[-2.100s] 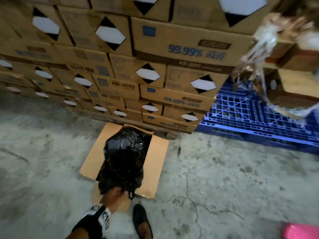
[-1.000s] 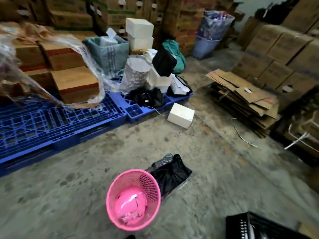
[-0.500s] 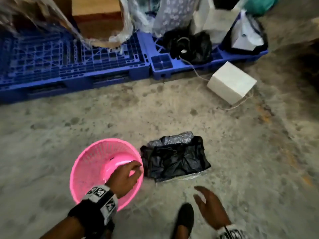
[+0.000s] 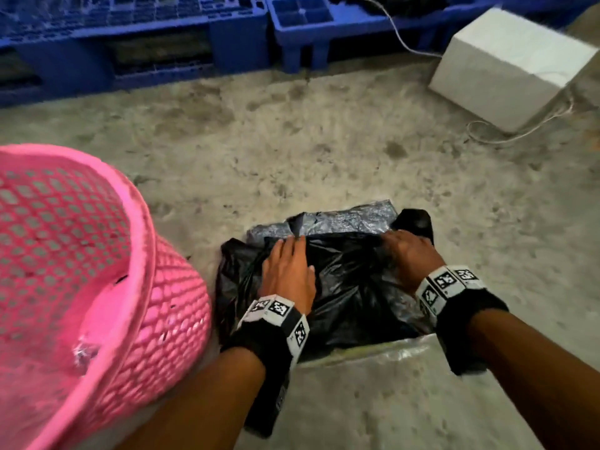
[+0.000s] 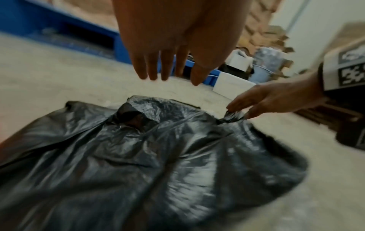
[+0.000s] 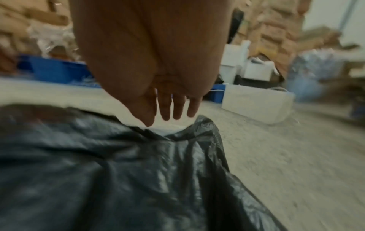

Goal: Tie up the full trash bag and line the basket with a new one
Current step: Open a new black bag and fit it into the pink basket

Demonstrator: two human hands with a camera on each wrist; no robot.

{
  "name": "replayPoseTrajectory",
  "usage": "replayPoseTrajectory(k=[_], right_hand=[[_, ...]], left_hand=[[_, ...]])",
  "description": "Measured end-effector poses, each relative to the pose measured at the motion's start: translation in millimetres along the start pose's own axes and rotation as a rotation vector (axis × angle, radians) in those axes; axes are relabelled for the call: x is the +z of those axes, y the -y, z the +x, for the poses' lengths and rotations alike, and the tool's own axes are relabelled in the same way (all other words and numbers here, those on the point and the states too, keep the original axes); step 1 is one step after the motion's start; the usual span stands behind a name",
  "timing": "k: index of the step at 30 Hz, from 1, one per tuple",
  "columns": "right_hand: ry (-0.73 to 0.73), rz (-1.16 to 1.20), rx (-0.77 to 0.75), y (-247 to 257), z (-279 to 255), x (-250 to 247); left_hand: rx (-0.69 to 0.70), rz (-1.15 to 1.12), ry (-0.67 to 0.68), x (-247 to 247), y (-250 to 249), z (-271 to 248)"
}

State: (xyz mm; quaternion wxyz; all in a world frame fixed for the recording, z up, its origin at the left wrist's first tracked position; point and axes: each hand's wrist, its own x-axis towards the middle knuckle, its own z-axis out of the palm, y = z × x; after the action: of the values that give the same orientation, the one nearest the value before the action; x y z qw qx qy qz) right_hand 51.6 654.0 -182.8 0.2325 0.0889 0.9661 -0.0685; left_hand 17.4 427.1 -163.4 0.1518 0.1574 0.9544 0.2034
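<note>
A pile of new black trash bags [image 4: 350, 287] lies flat on the concrete floor, partly on a clear wrapper. The pink mesh basket [image 4: 139, 222] stands unlined just left of it. My left hand [image 4: 289, 254] lies flat over the pile's left half; in the left wrist view its fingers [image 5: 164, 68] are straight, just above the plastic [image 5: 158, 156]. My right hand [image 4: 402, 248] is at the pile's far right corner, where thumb and fingers [image 5: 239, 112] pinch a raised fold. The right wrist view shows that hand [image 6: 169, 109] over the bag's edge [image 6: 203, 125]. The full bag is out of view.
A white box [image 4: 506, 66] with a pale cord [image 4: 519, 131] sits on the floor at the far right. Blue plastic pallets [image 4: 130, 43] run along the far side. Bare concrete lies between them and the bags.
My left hand has left the basket's rim, and both hands have come down onto the pile of black bags. My head has dropped closer to the floor.
</note>
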Motion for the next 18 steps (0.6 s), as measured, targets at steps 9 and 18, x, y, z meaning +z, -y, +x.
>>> replayPoseTrajectory(k=[9, 18], right_hand=[[-0.3, -0.315, -0.092, -38, 29, 31], [-0.44, -0.026, -0.237, -13, -41, -72]], left_hand=[[0.107, 0.564, 0.107, 10, 30, 42], [0.369, 0.452, -0.167, -122, -49, 28]])
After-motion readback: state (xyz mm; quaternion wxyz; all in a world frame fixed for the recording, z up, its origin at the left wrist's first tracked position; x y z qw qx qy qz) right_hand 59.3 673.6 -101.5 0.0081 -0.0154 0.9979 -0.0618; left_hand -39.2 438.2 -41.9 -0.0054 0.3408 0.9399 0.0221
